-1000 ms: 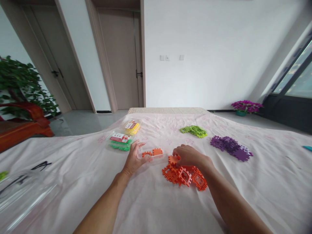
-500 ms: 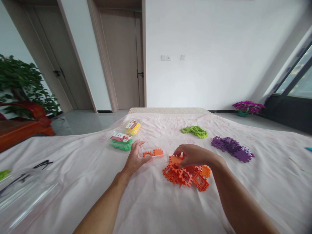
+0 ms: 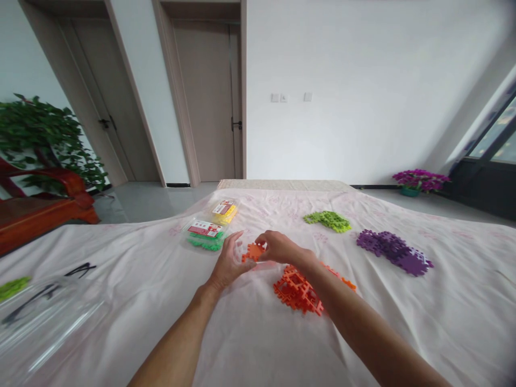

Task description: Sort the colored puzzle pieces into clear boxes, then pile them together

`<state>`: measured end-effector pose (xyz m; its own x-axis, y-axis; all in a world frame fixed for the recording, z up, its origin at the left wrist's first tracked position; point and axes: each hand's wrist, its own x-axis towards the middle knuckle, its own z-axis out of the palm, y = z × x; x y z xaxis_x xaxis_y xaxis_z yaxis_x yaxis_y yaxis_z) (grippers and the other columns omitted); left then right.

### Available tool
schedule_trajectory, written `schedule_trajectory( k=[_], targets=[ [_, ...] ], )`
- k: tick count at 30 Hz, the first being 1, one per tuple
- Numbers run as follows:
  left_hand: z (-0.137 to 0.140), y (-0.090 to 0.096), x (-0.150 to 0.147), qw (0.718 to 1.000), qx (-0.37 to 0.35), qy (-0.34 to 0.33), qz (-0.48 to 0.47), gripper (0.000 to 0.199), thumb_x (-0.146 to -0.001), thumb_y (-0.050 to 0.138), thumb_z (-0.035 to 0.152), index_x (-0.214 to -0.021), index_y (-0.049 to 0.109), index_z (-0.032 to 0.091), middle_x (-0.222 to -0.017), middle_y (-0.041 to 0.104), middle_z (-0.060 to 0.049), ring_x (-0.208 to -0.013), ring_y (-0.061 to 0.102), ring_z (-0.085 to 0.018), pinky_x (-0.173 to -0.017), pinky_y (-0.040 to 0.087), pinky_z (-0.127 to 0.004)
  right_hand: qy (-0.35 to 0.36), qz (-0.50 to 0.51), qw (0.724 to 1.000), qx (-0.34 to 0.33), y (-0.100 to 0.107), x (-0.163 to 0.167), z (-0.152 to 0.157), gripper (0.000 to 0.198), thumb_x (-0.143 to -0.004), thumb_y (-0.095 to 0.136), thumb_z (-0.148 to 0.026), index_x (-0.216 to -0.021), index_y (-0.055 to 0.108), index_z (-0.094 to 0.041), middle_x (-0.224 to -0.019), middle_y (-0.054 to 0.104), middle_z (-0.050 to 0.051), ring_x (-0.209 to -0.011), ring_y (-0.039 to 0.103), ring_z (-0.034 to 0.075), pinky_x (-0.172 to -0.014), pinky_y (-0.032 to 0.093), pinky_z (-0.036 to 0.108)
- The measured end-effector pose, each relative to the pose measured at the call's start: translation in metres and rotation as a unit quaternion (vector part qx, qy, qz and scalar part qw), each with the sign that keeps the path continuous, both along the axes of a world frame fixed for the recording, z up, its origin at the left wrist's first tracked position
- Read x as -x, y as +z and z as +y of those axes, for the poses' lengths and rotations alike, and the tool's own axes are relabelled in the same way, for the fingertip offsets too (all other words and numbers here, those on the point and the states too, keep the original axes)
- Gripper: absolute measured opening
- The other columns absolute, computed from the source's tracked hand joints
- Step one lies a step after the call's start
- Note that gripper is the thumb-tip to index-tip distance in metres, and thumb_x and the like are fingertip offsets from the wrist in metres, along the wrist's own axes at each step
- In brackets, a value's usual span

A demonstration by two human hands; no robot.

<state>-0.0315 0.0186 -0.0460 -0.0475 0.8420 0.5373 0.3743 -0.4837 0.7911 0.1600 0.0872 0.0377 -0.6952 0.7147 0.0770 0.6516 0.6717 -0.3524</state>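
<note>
My right hand [image 3: 281, 249] pinches an orange interlocking block [image 3: 255, 251] with toothed edges, over a clear plastic box. My left hand [image 3: 229, 262] grips that box from its left side, thumb at the near edge and fingers at the far one. The box is small and see-through, and the hands hide most of it. Under my right forearm lies a pile of orange interlocking blocks [image 3: 296, 290], partly covered by the arm.
Beyond my left hand sit labelled clear boxes of green blocks [image 3: 205, 242] and yellow blocks [image 3: 229, 215]. Lime-green blocks [image 3: 328, 220] and purple blocks [image 3: 393, 251] lie to the right. Clear plastic containers [image 3: 44, 317] and dark glasses [image 3: 80, 269] rest at left on the pink-white cloth [image 3: 250, 338].
My right hand has moved left from the orange pile to the clear box, carrying an orange block. My left hand stays at the box. The view has shifted slightly.
</note>
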Motion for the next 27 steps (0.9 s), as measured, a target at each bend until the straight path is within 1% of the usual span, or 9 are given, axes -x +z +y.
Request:
schedule_trajectory(
  k=[3,6,12,15,17,20,22,24,27],
  targets=[
    [-0.001,0.001,0.001,1.0,0.012,-0.008,-0.001,0.088,-0.067,0.082,0.04,-0.141,0.036,0.026,-0.143,0.036,-0.013,-0.129,0.047,-0.032,-0.104,0.047,-0.051,0.026,-0.036,0.999,0.023,-0.01,0.012,0.009,0.047,-0.068,0.074,-0.041,-0.11,0.071,-0.019,-0.104,0.071,0.009,-0.091,0.066,0.023,-0.076,0.047,0.028],
    [-0.001,0.001,0.002,1.0,0.022,-0.01,-0.007,0.089,-0.066,0.082,0.043,-0.142,0.036,0.027,-0.143,0.036,-0.014,-0.127,0.049,-0.032,-0.101,0.048,-0.051,0.044,-0.045,0.996,0.061,-0.015,0.018,0.015,0.045,-0.069,0.073,-0.037,-0.11,0.071,-0.021,-0.105,0.073,0.007,-0.092,0.067,0.022,-0.077,0.048,0.027],
    [-0.002,0.003,0.001,1.0,0.027,-0.002,-0.006,0.088,-0.067,0.082,0.042,-0.142,0.037,0.027,-0.141,0.038,-0.014,-0.126,0.049,-0.031,-0.1,0.049,-0.05,0.058,-0.021,0.99,0.124,-0.008,0.018,0.011,0.039,-0.071,0.069,-0.029,-0.109,0.073,-0.02,-0.103,0.074,0.004,-0.089,0.068,0.021,-0.076,0.049,0.026],
    [-0.002,0.002,0.002,1.0,0.027,-0.005,-0.001,0.087,-0.069,0.081,0.042,-0.142,0.036,0.027,-0.142,0.037,-0.014,-0.127,0.049,-0.032,-0.1,0.049,-0.051,0.028,0.035,0.991,0.123,-0.001,0.011,0.007,0.037,-0.073,0.067,-0.025,-0.109,0.072,-0.02,-0.108,0.073,0.005,-0.095,0.067,0.02,-0.081,0.049,0.026],
    [-0.001,0.001,0.003,1.0,0.023,-0.007,0.005,0.087,-0.069,0.08,0.044,-0.142,0.036,0.026,-0.143,0.037,-0.014,-0.128,0.048,-0.033,-0.102,0.047,-0.052,-0.005,0.088,0.99,0.114,0.006,0.0,0.005,0.033,-0.076,0.065,-0.025,-0.108,0.072,-0.018,-0.106,0.073,0.006,-0.092,0.067,0.019,-0.08,0.05,0.026],
    [0.003,-0.003,0.005,1.0,0.002,0.0,0.022,0.087,-0.069,0.08,0.046,-0.141,0.038,0.024,-0.142,0.038,-0.015,-0.132,0.044,-0.033,-0.106,0.043,-0.054,-0.054,0.146,0.981,0.114,0.022,-0.025,0.001,0.027,-0.081,0.058,-0.025,-0.103,0.071,-0.015,-0.088,0.074,0.006,-0.076,0.068,0.016,-0.07,0.05,0.025],
    [0.005,-0.006,0.006,1.0,-0.013,0.005,0.027,0.086,-0.068,0.08,0.046,-0.14,0.039,0.024,-0.142,0.039,-0.014,-0.134,0.041,-0.033,-0.109,0.041,-0.053,-0.081,0.157,0.979,0.104,0.035,-0.046,-0.002,0.023,-0.082,0.057,-0.026,-0.097,0.071,-0.015,-0.081,0.073,0.005,-0.071,0.066,0.015,-0.065,0.048,0.024],
    [0.006,-0.008,0.006,1.0,-0.016,0.005,0.023,0.085,-0.068,0.08,0.047,-0.14,0.04,0.023,-0.141,0.04,-0.014,-0.134,0.041,-0.033,-0.109,0.041,-0.053,-0.096,0.123,0.984,0.087,0.045,-0.067,-0.003,0.02,-0.08,0.058,-0.027,-0.089,0.072,-0.017,-0.077,0.072,0.004,-0.069,0.065,0.015,-0.063,0.047,0.024],
    [0.005,-0.008,0.005,1.0,-0.005,0.004,0.012,0.085,-0.068,0.08,0.047,-0.14,0.04,0.023,-0.141,0.04,-0.014,-0.132,0.044,-0.033,-0.107,0.043,-0.052,-0.133,0.02,0.989,0.062,0.053,-0.095,-0.002,0.017,-0.076,0.062,-0.03,-0.084,0.074,-0.019,-0.072,0.071,0.002,-0.067,0.065,0.016,-0.06,0.044,0.025]
  ],
)
